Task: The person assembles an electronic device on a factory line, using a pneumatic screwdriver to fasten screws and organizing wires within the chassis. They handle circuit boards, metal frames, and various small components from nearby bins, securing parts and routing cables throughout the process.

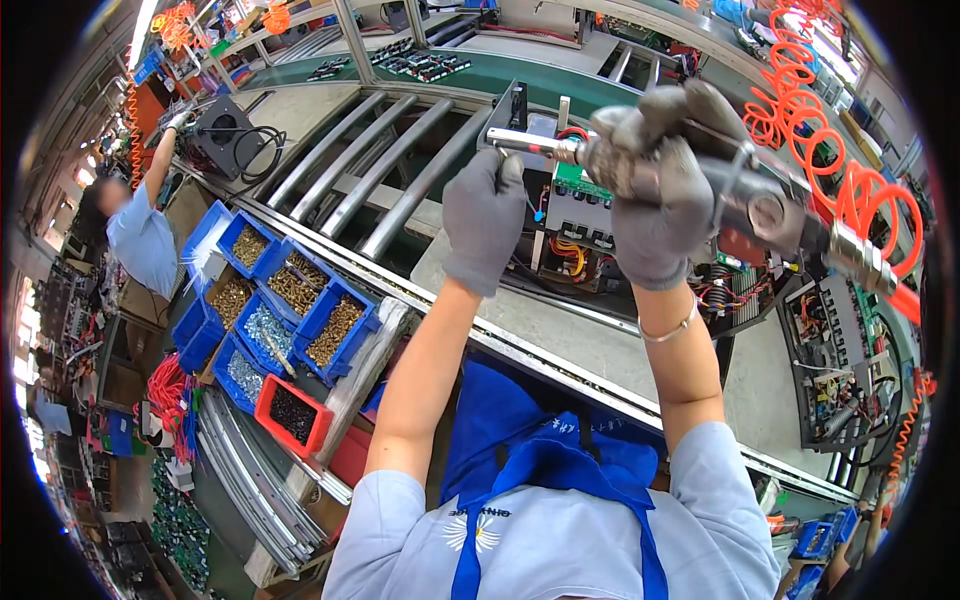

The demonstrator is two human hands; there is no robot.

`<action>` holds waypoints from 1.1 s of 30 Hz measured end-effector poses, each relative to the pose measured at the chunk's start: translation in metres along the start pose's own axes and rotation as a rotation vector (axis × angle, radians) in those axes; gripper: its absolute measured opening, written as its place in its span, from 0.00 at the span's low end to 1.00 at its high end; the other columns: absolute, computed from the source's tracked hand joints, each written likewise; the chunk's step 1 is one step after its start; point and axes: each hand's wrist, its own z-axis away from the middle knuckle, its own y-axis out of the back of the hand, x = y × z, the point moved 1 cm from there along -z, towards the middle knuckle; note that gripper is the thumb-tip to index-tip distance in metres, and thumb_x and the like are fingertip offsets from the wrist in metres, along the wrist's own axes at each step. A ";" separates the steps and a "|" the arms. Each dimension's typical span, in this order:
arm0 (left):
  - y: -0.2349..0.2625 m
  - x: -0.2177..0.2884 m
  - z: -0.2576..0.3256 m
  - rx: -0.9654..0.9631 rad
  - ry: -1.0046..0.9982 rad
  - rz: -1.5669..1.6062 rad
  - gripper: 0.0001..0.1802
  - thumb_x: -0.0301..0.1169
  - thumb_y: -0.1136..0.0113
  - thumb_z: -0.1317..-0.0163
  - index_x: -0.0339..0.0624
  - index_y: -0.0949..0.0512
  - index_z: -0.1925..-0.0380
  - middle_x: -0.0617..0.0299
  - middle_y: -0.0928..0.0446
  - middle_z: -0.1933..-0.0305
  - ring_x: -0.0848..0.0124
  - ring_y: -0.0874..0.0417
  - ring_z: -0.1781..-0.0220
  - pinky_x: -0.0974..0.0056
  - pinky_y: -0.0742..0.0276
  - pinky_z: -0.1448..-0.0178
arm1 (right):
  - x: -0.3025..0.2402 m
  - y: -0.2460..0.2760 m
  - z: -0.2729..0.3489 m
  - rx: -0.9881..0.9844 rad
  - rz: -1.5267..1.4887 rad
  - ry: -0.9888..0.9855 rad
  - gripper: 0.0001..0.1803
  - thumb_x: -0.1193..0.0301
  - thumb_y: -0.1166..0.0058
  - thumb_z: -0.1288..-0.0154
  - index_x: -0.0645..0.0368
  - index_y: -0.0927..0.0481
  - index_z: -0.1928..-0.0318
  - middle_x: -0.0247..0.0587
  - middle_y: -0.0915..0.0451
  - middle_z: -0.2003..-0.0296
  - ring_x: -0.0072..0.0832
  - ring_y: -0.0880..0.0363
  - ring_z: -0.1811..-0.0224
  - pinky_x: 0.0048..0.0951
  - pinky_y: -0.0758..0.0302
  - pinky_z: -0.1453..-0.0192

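Observation:
In my right hand [655,215], gloved in grey, is an air screwdriver [775,212]. Its fingers wrap round the body, and the silver shaft [522,140] points left. My left hand [485,215], also gloved, is closed in a pinch right by the shaft's tip; whatever its fingertips hold is too small to make out. Below and behind the tool lies an opened electronic unit [580,212] with a green circuit board, dark components and yellow wires, partly covered by my hands. A dark upright panel [515,103] stands at its far left.
Metal rollers [410,180] run to the left. Blue bins [340,340] of screws and a red bin [293,415] of black ones sit near left. A red coiled hose [800,110] hangs right. Another opened unit [835,345] lies far right; a co-worker [140,235] works at left.

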 end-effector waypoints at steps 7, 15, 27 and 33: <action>-0.003 -0.007 -0.023 -0.078 0.023 -0.391 0.16 0.41 0.46 0.32 0.39 0.23 0.71 0.45 0.21 0.73 0.46 0.19 0.69 0.48 0.25 0.66 | 0.035 -0.008 -0.027 -0.069 0.435 0.083 0.11 0.78 0.47 0.37 0.59 0.21 0.54 0.34 0.17 0.64 0.23 0.19 0.64 0.27 0.22 0.60; -0.004 -0.001 -0.024 -0.128 0.087 -0.494 0.16 0.43 0.44 0.33 0.41 0.22 0.69 0.46 0.20 0.73 0.46 0.17 0.67 0.46 0.24 0.65 | 0.048 -0.014 -0.051 -0.129 0.651 -0.022 0.12 0.77 0.41 0.49 0.55 0.18 0.62 0.34 0.18 0.68 0.29 0.19 0.67 0.30 0.23 0.63; -0.027 0.002 -0.006 -0.228 0.132 -0.420 0.22 0.49 0.40 0.36 0.39 0.27 0.65 0.45 0.19 0.74 0.46 0.15 0.68 0.48 0.21 0.67 | 0.064 -0.055 -0.106 0.081 0.718 -0.027 0.06 0.75 0.45 0.44 0.61 0.21 0.65 0.29 0.24 0.79 0.16 0.27 0.80 0.21 0.30 0.76; -0.029 -0.006 -0.007 -0.216 0.056 -0.366 0.23 0.50 0.40 0.36 0.40 0.29 0.68 0.47 0.20 0.76 0.46 0.16 0.70 0.47 0.23 0.69 | 0.089 -0.056 -0.136 -0.048 0.633 -0.122 0.06 0.72 0.45 0.44 0.59 0.24 0.76 0.30 0.25 0.81 0.20 0.26 0.80 0.28 0.31 0.75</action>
